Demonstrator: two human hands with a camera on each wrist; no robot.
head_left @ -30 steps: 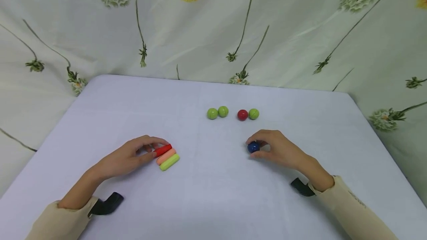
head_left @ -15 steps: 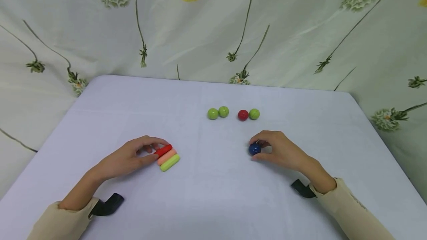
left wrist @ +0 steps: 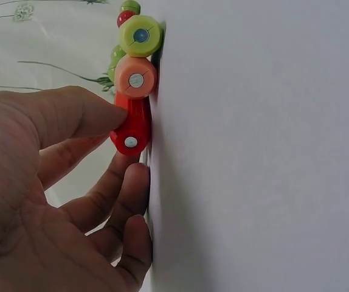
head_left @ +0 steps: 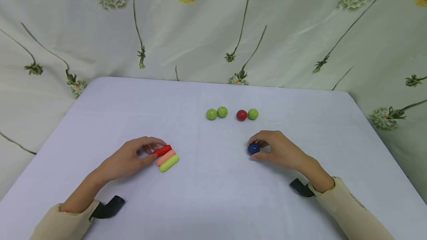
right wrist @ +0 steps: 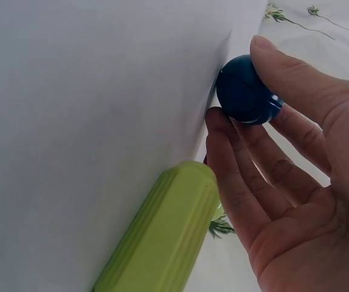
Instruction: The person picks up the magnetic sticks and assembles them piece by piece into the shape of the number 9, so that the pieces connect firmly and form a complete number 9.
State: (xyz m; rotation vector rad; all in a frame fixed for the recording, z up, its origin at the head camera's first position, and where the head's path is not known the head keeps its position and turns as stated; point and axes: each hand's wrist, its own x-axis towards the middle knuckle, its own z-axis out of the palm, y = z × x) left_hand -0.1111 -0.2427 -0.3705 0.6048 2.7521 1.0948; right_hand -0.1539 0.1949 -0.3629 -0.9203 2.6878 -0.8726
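My left hand (head_left: 133, 156) pinches a short red stick (head_left: 162, 150) between thumb and fingertips on the white table. Right beside it lie a salmon stick (head_left: 165, 157) and a yellow-green stick (head_left: 169, 163), all parallel. In the left wrist view the red stick (left wrist: 132, 125) shows a pale round centre in its end, and the thumb presses on its side. Over to the right, my right hand (head_left: 278, 151) holds a glossy dark blue ball (head_left: 254, 148) between thumb and fingers, low over the cloth. The right wrist view shows the blue ball (right wrist: 244, 91) above a ribbed yellow-green stick (right wrist: 168, 231).
Farther back on the white-covered table (head_left: 200, 203) two green balls (head_left: 211, 114) sit side by side. A red ball (head_left: 241, 115) and another green ball (head_left: 253, 114) stand just right of them. A flower-printed curtain (head_left: 160, 32) hangs behind the table's far edge.
Both hands stay almost still with the red stick and the blue ball in their fingers. The whole head view shifts only very slightly.
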